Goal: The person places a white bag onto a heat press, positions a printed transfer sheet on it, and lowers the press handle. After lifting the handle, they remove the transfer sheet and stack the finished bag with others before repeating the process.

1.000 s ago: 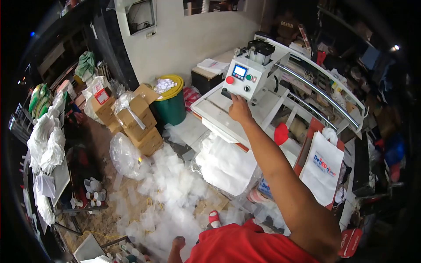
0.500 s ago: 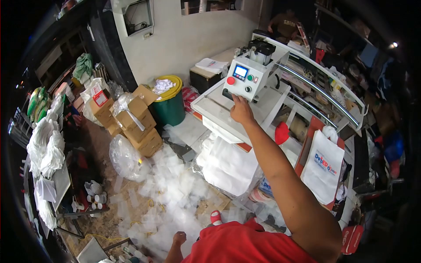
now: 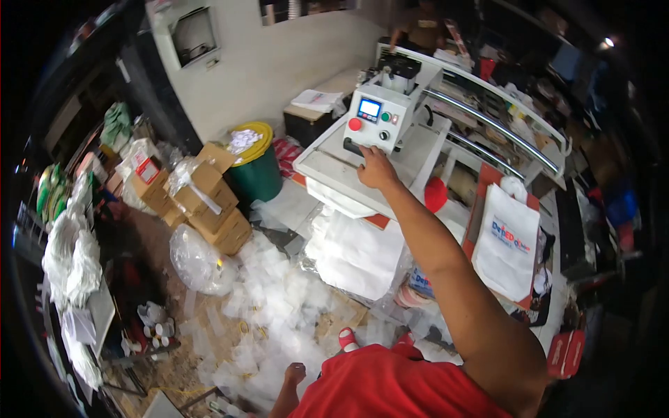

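black handle (image 3: 352,146) — likely rigid, smooth; hold mid-bar. right hand (image 3: 377,170): fingers on it, clamping unclear; left hand (image 3: 295,373): unclear.

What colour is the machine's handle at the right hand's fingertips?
Black. The handle, beside the right hand, shows in the head view, the only one.

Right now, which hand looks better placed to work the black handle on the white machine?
Probably the right hand: its arm reaches across the white machine, with fingers at the black handle. The left hand hangs low, away from it.
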